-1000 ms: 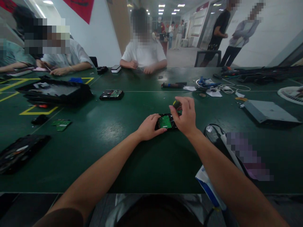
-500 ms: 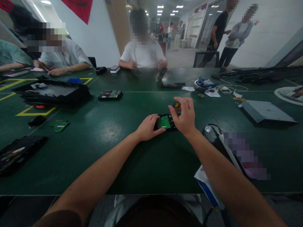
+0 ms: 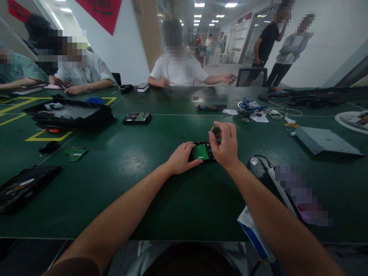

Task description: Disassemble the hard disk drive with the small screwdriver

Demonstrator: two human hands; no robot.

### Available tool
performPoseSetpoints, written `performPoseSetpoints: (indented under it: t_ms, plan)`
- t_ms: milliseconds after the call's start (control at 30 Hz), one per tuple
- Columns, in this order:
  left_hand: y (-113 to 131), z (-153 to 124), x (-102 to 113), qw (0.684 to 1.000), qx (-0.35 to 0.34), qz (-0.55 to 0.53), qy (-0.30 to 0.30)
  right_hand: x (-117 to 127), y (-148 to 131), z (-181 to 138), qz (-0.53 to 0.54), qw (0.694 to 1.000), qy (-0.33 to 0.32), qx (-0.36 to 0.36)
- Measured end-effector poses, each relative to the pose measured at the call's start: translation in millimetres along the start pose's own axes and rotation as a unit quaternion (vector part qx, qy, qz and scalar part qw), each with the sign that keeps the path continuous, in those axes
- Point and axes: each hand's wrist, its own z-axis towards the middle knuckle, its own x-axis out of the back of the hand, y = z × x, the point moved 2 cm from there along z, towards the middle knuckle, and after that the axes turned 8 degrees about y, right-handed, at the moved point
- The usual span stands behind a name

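Flat on the table lies a small black device (image 3: 191, 152) with a green circuit board (image 3: 201, 151) exposed on top. My left hand (image 3: 183, 156) grips its left end, the thumb along the near edge and the fingers over the far side. Over the right end, my right hand (image 3: 225, 143) is closed in a pinch round a screwdriver (image 3: 214, 130) with a yellow and dark handle. My fingers cover most of this tool, and its tip is hidden. The device's right end is partly behind that hand.
A similar opened device (image 3: 137, 117) lies farther back, left of a dark pen-like tool (image 3: 211, 108). Leftward are a black tray (image 3: 69, 113), loose green boards (image 3: 76, 153) and a black casing (image 3: 27, 186). On the right sit a grey metal box (image 3: 327, 140) and a pouch (image 3: 263, 168).
The whole view has shifted slightly downward and right. Across the table, a person has stretched one arm out to the right. My hands keep nearly the same hold at the device.
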Motion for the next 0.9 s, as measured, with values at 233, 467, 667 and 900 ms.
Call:
performPoseSetpoints:
  t_ms: [233, 467, 667, 900]
  plan:
    - [-1.7, -0.5, -1.3, 1.000, 0.005, 0.002, 0.000, -2.9, 3.5, 0.3, 0.006, 1.000, -0.008, 0.023]
    - [-2.5, -0.2, -1.7, 1.000, 0.008, 0.001, -0.001, -2.0, 5.2, -0.2, 0.008, 1.000, -0.005, 0.001]
    - [-2.2, -0.6, -1.7, 1.000, 0.005, 0.001, 0.004, -2.5, 5.6, 0.4, 0.011, 1.000, -0.012, 0.005]
    - [-2.8, -0.9, -1.9, 1.000, 0.002, -0.005, 0.008, -1.7, 3.3, -0.8, -0.001, 1.000, 0.001, 0.000]
